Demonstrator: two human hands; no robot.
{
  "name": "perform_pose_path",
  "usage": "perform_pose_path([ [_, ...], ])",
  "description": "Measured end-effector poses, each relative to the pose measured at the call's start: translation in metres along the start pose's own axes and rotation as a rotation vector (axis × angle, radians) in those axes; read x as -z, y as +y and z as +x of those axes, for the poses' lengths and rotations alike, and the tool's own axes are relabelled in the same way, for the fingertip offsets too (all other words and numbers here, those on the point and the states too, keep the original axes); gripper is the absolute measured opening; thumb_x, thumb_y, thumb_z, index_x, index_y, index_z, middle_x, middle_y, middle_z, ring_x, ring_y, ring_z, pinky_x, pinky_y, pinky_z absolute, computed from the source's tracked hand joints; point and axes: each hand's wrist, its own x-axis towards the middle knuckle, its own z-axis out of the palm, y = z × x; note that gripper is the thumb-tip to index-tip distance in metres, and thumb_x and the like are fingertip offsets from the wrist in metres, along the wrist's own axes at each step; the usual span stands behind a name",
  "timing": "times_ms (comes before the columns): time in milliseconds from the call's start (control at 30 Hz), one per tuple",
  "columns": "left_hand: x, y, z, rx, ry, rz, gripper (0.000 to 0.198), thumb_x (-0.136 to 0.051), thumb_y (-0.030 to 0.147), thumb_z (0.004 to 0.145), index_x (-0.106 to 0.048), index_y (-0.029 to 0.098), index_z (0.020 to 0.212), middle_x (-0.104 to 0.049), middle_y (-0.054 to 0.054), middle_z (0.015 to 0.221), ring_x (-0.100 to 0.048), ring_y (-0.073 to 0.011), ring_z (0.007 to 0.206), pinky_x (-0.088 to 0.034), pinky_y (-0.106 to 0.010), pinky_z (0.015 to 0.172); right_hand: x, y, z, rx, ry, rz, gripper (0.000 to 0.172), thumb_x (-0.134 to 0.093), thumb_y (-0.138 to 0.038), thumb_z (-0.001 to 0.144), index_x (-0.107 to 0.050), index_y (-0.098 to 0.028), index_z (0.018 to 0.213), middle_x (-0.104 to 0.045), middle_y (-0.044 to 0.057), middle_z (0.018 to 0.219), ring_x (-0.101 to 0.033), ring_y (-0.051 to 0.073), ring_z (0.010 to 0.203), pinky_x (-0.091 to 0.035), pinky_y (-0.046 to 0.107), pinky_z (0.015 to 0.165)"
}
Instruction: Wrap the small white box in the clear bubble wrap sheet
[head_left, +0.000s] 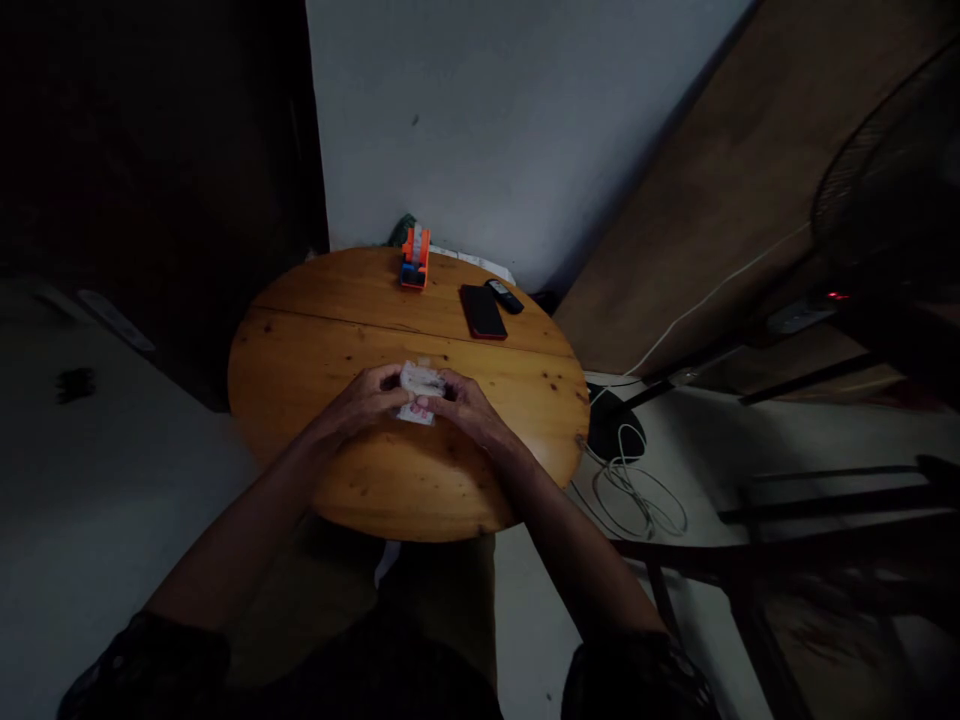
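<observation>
A small whitish packet (421,381) with reddish print near its lower edge is held between both hands, over the middle of the round wooden table. My left hand (373,392) grips its left side, with the thumb across the front. On the right side, my right hand (463,402) has its fingers round the packet and its thumb on the front. The two thumbs come close together over the packet. What the packet contains cannot be made out.
On the wooden table (300,350), an orange tape dispenser (415,258) stands at the far edge. A dark notebook-like item (483,312) and a black phone or remote (505,296) lie to its right. Coiled cable (630,490), a dark chair and a fan (885,170) are at the right.
</observation>
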Motion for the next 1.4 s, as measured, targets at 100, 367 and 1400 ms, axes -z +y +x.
perform_pose_path([
  [100,0.000,0.000,0.000,-0.037,0.013,0.017,0.050,-0.073,0.030,0.064,-0.069,0.013,0.111,-0.075,-0.007,0.106,-0.070,-0.0231,0.093,-0.054,-0.033,0.083,0.001,-0.001,0.003,0.014,0.025,-0.071,0.042,-0.080,-0.045,0.070,-0.072,-0.016,0.100,-0.072,0.002,0.092,-0.064,0.019,0.086,-0.050,0.028,0.076],
  [367,-0.005,0.001,0.000,-0.004,0.133,0.125,0.048,-0.069,0.033,0.066,-0.065,0.014,0.110,-0.071,-0.003,0.091,-0.064,-0.0161,0.074,-0.049,-0.027,0.066,0.011,-0.011,0.015,-0.058,-0.075,-0.116,0.039,-0.078,-0.054,0.070,-0.073,-0.017,0.082,-0.068,0.000,0.079,-0.060,0.017,0.074,-0.045,0.027,0.070],
  [1400,-0.005,-0.013,0.010,-0.084,0.160,0.066,0.065,-0.067,0.030,0.067,-0.059,0.013,0.129,-0.070,-0.008,0.113,-0.067,-0.0188,0.095,-0.053,-0.029,0.082,0.007,0.002,0.053,-0.011,0.097,0.145,0.031,-0.079,-0.045,0.061,-0.068,-0.020,0.076,-0.067,-0.002,0.074,-0.058,0.013,0.070,-0.046,0.027,0.069],
])
